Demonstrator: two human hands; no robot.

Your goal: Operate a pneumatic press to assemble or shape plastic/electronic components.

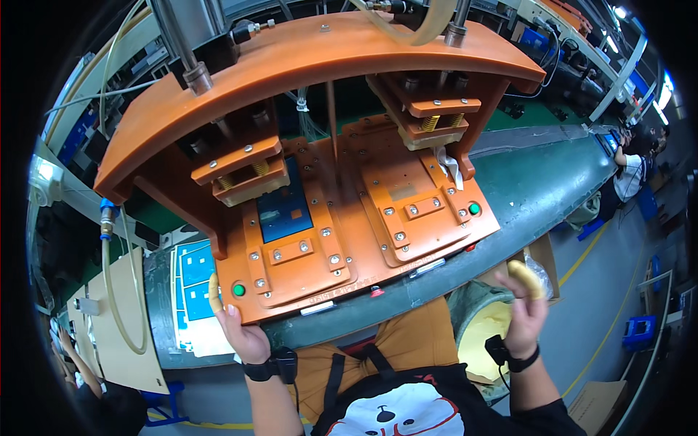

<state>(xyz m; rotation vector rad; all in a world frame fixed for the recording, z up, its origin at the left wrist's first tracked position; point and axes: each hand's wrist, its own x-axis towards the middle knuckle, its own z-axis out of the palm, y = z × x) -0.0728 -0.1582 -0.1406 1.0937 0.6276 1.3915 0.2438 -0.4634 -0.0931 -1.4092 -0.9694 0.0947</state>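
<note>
My left hand (246, 340) is at the left front corner of an orange press fixture (367, 261), its yellow-covered finger stretched along the edge beside a green button (238, 290). Nothing shows in its grasp; whether it touches the fixture is unclear. My right hand (526, 320) is raised off the fixture's right front, fingers apart and empty, with a yellow cover on a finger. A dark blue panel (285, 207) lies in the fixture's left bay, partly under a raised spring-loaded clamp block (247, 174). The right bay (401, 191) bears a small greyish rectangle under a second raised block.
Blue sheets (198, 269) lie on the green bench left of the fixture, by white paper (207, 340). Below my right hand stands a bin with a yellow inside (483, 330), near a clear plastic bag (536, 275). Another green button (474, 208) sits front right. People work at both sides.
</note>
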